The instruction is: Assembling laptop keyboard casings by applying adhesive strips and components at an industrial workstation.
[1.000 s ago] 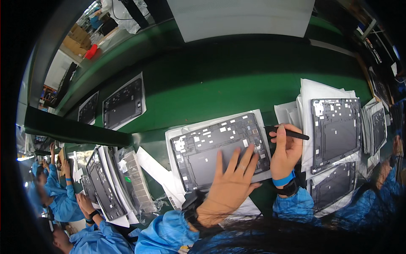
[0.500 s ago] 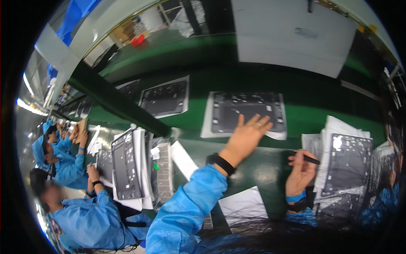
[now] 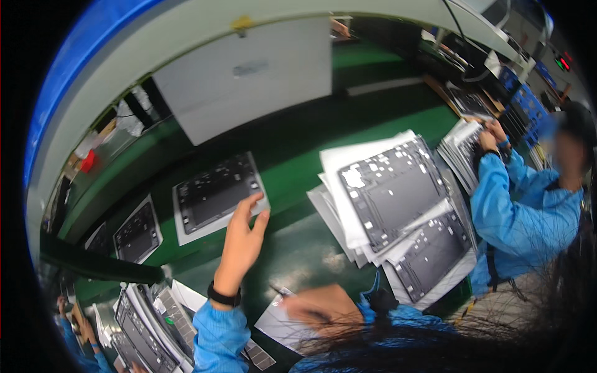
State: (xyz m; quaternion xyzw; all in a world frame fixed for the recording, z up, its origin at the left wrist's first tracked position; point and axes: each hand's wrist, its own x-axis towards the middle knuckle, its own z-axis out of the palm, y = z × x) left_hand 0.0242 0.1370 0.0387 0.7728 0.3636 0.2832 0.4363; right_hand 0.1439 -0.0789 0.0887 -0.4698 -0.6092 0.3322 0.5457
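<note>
My left hand (image 3: 241, 239) is raised beside a thin dark panel (image 3: 214, 202), its fingers apart and nothing in them. The panel has small white and black patches and lies on a white sheet on the green conveyor; fingertips overlap its right edge, but whether they touch I cannot tell. Nearer to me, my right hand (image 3: 323, 308) is smeared by motion over a white paper (image 3: 273, 323). The tip of a black pen-like tool (image 3: 283, 290) sticks out from its fingers. To its right, a stack holds another dark panel (image 3: 398, 193) over white sheets.
Below the stack's top lies one more dark panel (image 3: 432, 255). Further panels (image 3: 138, 233) rest along the conveyor at left, behind a green post (image 3: 93, 258). A stack of panels (image 3: 140, 326) stands at lower left. At right a co-worker in blue (image 3: 522, 205) handles sheets.
The view has swung to the right, bringing in the co-worker there. My left hand has lifted off the panel's face toward its edge. My right hand has moved in over the white paper.
</note>
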